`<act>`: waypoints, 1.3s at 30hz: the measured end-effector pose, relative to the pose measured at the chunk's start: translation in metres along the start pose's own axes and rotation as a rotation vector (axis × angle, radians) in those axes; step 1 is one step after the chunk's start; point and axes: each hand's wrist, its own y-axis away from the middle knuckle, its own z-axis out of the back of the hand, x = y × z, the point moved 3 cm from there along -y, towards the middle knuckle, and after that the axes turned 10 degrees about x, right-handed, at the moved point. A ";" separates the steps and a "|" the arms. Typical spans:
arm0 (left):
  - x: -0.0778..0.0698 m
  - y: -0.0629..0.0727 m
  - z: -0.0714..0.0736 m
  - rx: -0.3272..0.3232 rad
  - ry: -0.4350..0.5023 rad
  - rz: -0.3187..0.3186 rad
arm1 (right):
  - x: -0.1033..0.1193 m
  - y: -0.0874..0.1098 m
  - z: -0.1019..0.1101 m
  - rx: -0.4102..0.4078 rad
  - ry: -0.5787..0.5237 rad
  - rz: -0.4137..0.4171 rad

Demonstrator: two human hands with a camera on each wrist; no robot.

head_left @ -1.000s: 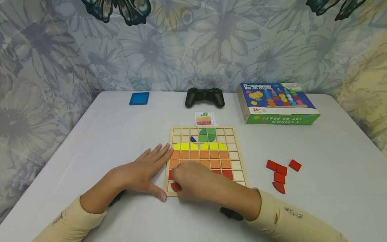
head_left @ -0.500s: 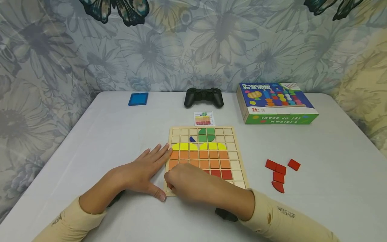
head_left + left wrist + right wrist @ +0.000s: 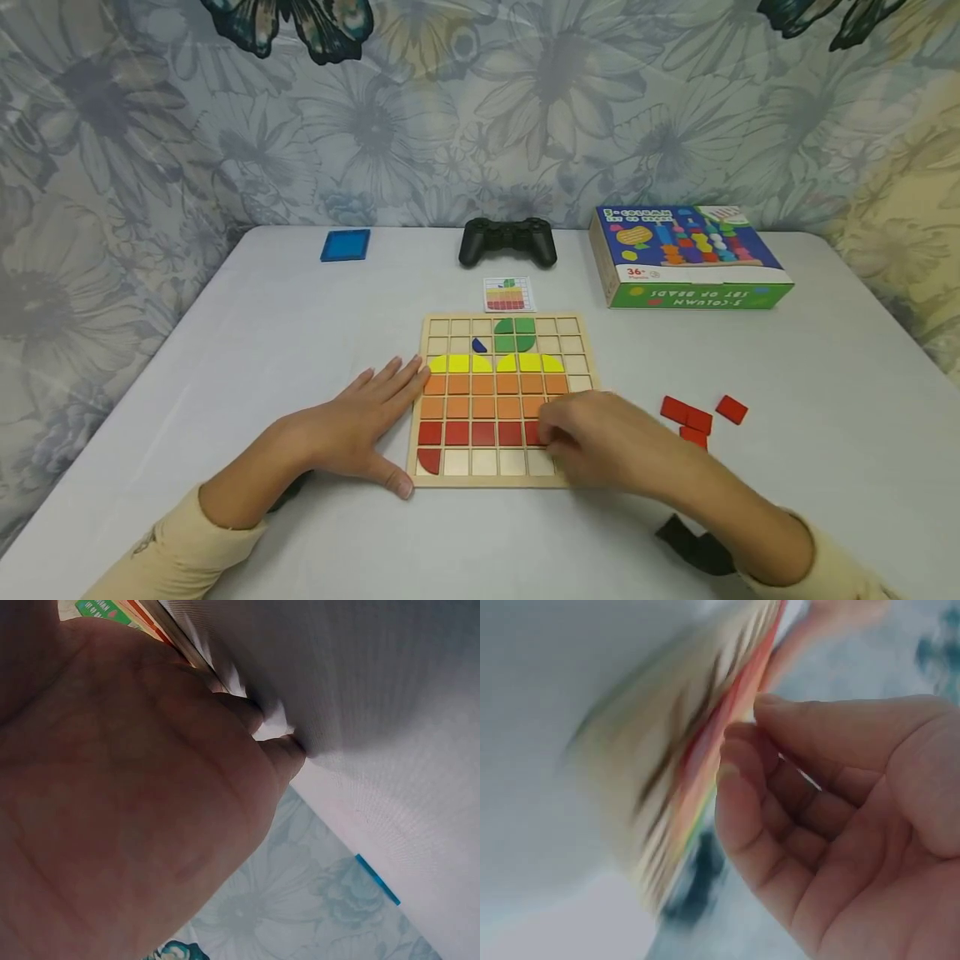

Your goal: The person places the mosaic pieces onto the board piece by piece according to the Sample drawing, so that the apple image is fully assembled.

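A wooden grid board (image 3: 498, 482) lies on the table with green, yellow, orange and red tiles in its cells. In its bottom left cell sits a red quarter-circle tile (image 3: 430, 461). My left hand (image 3: 341, 433) lies spread on the table, its fingertips and thumb at the board's left edge; its palm side (image 3: 150, 787) fills much of the left wrist view. Over the board's lower right part is my right hand (image 3: 607, 437), fingers loosely bent and nothing seen between them. The right wrist view shows that hand (image 3: 840, 810) beside the blurred board.
Several loose red tiles (image 3: 686, 412) lie right of the board, partly behind the right forearm. A pattern card (image 3: 508, 294), black game controller (image 3: 507, 242), blue square tray (image 3: 345, 245) and toy box (image 3: 690, 258) stand farther back.
The red quarter-circle tile has left my right hand and now lies in the bottom left cell. My right hand has moved right across the board. The left hand has stayed in place.
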 end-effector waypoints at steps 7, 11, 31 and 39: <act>0.001 0.000 -0.001 -0.009 0.022 -0.022 | -0.089 0.055 0.014 -0.111 0.123 -0.352; 0.001 0.001 -0.001 -0.009 0.021 -0.019 | -0.118 0.073 0.009 -0.133 0.096 -0.371; 0.000 0.000 -0.001 -0.011 0.028 -0.019 | -0.104 0.058 0.014 -0.127 0.129 -0.262; 0.000 0.001 -0.002 -0.015 0.015 -0.013 | -0.085 0.046 0.020 -0.153 0.146 -0.201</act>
